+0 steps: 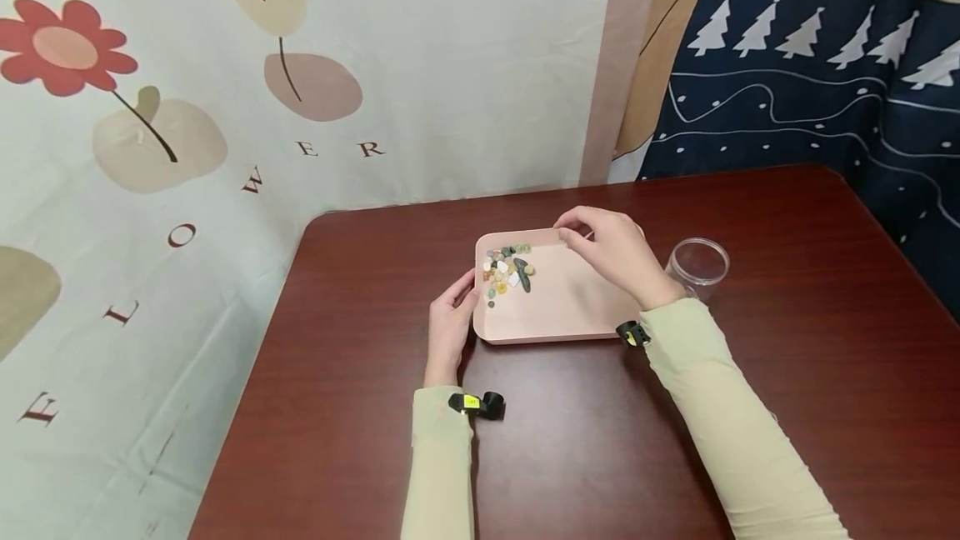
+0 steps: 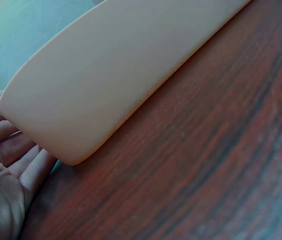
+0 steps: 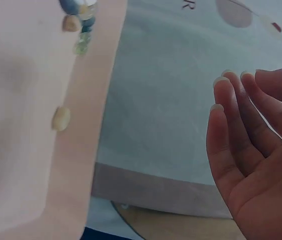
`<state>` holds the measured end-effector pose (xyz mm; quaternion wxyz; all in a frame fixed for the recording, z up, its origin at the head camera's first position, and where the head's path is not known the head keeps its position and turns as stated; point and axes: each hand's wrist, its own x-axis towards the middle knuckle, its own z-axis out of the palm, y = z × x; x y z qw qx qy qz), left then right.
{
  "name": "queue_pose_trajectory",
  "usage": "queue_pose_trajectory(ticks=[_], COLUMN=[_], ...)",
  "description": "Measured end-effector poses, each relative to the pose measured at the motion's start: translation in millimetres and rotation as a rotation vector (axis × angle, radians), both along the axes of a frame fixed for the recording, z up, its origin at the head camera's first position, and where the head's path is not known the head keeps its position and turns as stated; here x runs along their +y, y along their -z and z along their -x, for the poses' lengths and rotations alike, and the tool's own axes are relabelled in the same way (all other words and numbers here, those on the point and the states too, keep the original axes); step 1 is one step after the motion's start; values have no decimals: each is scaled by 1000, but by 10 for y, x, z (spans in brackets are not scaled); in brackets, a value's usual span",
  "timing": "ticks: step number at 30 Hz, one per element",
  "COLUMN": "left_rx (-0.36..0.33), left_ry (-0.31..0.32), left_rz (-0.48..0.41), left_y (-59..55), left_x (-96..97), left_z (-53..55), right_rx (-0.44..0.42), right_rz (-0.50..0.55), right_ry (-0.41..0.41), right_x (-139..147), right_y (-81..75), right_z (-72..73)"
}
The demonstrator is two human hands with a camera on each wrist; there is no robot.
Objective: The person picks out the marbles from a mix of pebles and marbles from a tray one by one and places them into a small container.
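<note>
A shallow pink tray [image 1: 562, 311] lies on the table with a cluster of small mixed stones [image 1: 504, 272] in its left part. My left hand [image 1: 450, 319] holds the tray's left side, its fingers running behind the outer wall in the left wrist view. Over the tray's far rim is my right hand [image 1: 611, 252], with loosely bent fingers [image 3: 222, 135] and nothing between them. In the right wrist view a single pale stone [image 3: 61, 119] sits against the tray's inner wall, apart from the other stones.
A clear round jar [image 1: 698, 263] stands just right of the tray, partly behind my right wrist. The dark red wooden table [image 1: 360, 440] meets a flower-printed cloth [image 1: 465, 65] at the back. A navy cloth with white trees [image 1: 810, 107] hangs at the right.
</note>
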<state>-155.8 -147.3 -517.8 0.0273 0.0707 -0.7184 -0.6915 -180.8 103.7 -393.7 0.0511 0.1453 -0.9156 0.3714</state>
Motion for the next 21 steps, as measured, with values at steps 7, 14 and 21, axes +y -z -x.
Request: queue_pose_trajectory(ticks=[7,14,21], left_rx=[17,15,16], left_ry=[-8,10,-10], left_rz=[2,-9,-2], left_y=[24,50,64], left_x=[22,74,45], left_z=[-2,4,32], right_rx=[-60,-132,-238], right_rz=[-60,-11,-18], right_ry=[25,-21,-70], right_x=[9,21,-87], right_y=[89,221,346], right_z=[121,243,387])
